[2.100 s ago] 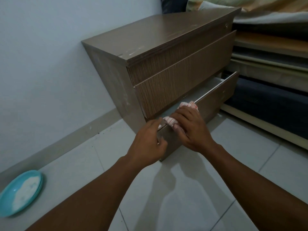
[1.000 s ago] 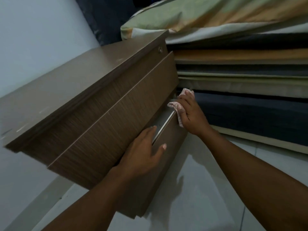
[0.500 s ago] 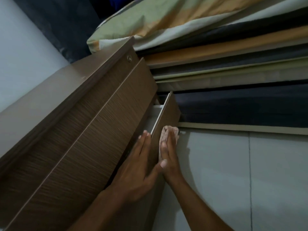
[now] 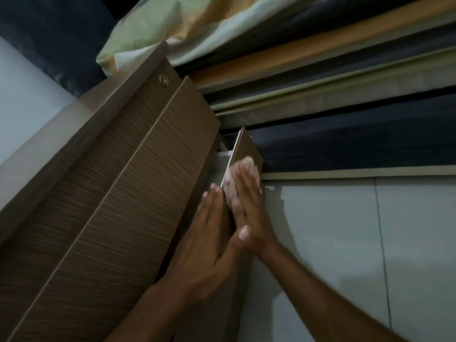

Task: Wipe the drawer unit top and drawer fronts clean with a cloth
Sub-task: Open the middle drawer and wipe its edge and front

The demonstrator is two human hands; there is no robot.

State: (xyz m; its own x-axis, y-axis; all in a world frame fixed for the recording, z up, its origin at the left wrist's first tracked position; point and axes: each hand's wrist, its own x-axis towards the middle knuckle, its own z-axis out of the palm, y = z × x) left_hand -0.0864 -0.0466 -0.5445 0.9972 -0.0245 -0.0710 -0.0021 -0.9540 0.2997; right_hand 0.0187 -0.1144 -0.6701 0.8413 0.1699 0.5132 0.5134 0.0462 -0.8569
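Observation:
A brown wood-grain drawer unit [image 4: 118,193] fills the left half of the view, seen steeply from above. Its bottom drawer [image 4: 246,146] is pulled partly out. My right hand [image 4: 249,208] lies flat on that drawer's front and presses a pale pink cloth [image 4: 246,169] against it; most of the cloth is under my fingers. My left hand [image 4: 207,243] rests flat on the drawer's top edge, fingers straight and together, its thumb crossing over my right hand.
A bed [image 4: 345,77] with a dark mattress, wooden frame and a green and orange pillow [image 4: 172,25] stands close to the right of the unit. Pale floor tiles [image 4: 357,255] lie below it. A light wall [image 4: 22,95] is at the left.
My view has tilted further over the unit. My right hand with the cloth has slid up the drawer front towards its far end. My left hand stays on the drawer's edge.

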